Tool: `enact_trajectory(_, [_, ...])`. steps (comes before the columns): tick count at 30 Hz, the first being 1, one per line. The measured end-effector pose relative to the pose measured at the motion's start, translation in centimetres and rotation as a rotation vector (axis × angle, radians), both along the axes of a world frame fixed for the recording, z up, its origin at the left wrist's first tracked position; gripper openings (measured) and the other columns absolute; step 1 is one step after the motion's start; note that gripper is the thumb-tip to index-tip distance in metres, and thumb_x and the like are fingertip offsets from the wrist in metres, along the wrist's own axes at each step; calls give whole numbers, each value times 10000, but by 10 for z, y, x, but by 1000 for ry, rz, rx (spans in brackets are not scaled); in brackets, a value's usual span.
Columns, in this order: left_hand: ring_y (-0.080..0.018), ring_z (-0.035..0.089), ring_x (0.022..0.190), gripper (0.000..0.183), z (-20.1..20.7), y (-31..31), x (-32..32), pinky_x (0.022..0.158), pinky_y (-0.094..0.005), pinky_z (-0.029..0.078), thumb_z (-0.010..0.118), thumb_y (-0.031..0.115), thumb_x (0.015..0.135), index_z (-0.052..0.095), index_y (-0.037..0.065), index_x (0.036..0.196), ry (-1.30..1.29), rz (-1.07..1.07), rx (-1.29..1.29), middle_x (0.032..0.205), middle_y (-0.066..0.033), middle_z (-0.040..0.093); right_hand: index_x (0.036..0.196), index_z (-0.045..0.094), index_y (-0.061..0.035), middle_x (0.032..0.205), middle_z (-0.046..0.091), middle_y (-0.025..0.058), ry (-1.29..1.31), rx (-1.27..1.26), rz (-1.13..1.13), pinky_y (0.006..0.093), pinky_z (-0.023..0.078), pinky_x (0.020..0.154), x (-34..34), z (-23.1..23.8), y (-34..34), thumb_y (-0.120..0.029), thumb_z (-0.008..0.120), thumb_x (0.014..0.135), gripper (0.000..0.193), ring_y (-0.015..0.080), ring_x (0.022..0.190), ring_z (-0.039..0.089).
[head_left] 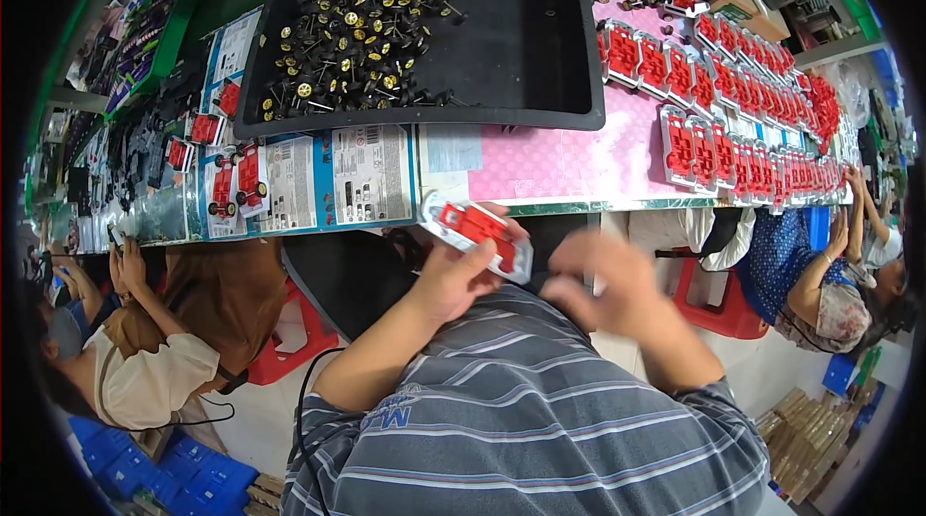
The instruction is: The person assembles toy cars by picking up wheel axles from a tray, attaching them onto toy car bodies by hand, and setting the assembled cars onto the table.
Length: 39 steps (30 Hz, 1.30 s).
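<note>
Just below centre of the frame: a red toy car in a clear blister shell (pixel 477 236), tilted, its glossy plastic edge catching light, the red body blocky and ribbed. Gripped from below by the left hand (pixel 453 280), fingers curled shut round the near edge of the shell. Held off the worktop, above the lap and a grey striped shirt (pixel 521 420). Just right of it, the right hand (pixel 608 289), blurred, fingers loosely bent and holding nothing, close to the shell but apart from it.

Above, the edge of the worktop (pixel 540 164), covered with a pink dotted sheet. On it, upper centre, a large black plastic tray (pixel 521 43), shallow with rounded corners, its left half heaped with small black wheels on thin metal axles (pixel 352 24), many with yellow hubs. To the upper right, overlapping rows of packed red cars (pixel 743 121) in the same clear shells, curving away toward the frame's right rim. Left of the tray, flat printed backing cards (pixel 333 178) in white and blue, with a few loose red cars (pixel 246 178) lying on them.

Lower left, a seated person in a cream top (pixel 145 371); far right, another person in a blue patterned top (pixel 781 256). Red plastic stool (pixel 719 309) between.
</note>
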<state>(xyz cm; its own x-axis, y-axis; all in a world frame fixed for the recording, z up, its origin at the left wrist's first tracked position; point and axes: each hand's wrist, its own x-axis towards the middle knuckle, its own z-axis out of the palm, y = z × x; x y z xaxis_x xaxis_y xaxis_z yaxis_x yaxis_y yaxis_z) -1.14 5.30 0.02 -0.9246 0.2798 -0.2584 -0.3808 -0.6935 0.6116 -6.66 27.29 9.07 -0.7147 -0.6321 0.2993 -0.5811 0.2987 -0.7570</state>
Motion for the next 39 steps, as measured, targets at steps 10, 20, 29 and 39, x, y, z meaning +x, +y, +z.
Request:
enact_trajectory(10, [-107,627,833,442,4,-27,7,590,-215,463,640,229,957,482,124,1356,30,102,-93,1211,-127,644,951,714,-8,916,714,155,256,332,-625,390,546,746,-236,-39,78,-185,728,861,199,309,801,688])
enact_trajectory(20, [-98,626,826,415,4,-13,13,579,-203,462,617,197,985,465,125,1365,-21,104,-117,1244,-135,636,955,761,-60,897,727,205,211,630,-716,450,553,777,-384,-101,95,-355,756,798,333,387,855,705])
enact_trajectory(29, [-127,571,738,380,0,-26,10,589,-253,439,579,222,1013,472,33,1324,39,237,-103,1018,-99,629,943,711,12,1179,650,219,150,149,-579,381,505,960,-214,-18,36,-233,768,860,265,329,1111,643])
enact_trajectory(39, [-84,608,846,366,-7,-30,-8,658,-230,495,621,274,1006,511,54,1278,132,155,-238,1041,-27,635,974,597,-32,1206,624,196,-225,-86,-52,420,494,947,-12,-34,-65,-35,782,709,323,368,1110,619])
